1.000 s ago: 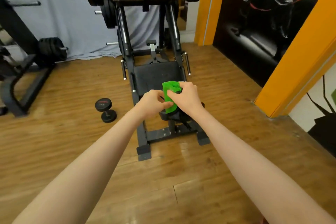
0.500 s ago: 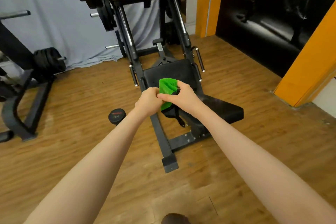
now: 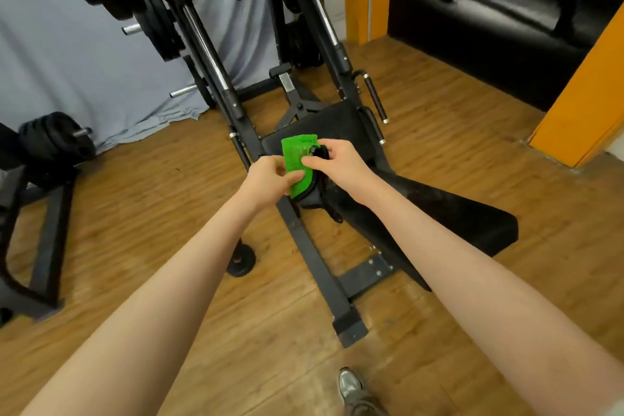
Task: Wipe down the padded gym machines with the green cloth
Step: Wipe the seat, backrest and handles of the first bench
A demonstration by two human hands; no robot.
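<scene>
Both hands hold the green cloth (image 3: 297, 164) in the air above the padded seat (image 3: 337, 125) of the black steel machine: left hand (image 3: 270, 179) pinches its lower edge, right hand (image 3: 337, 164) grips the cloth's black backing. Terry-like, light and limp; probably best gripped bunched, not by one corner.

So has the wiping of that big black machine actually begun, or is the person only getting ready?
Only getting ready, it seems. Both hands, left hand and right hand, hold the green cloth in the air, together with a black object I cannot identify. The cloth touches no pad. The machine's black seat pad and long back pad lie beyond, the back pad looking dusty. All the wiping appears left.
</scene>
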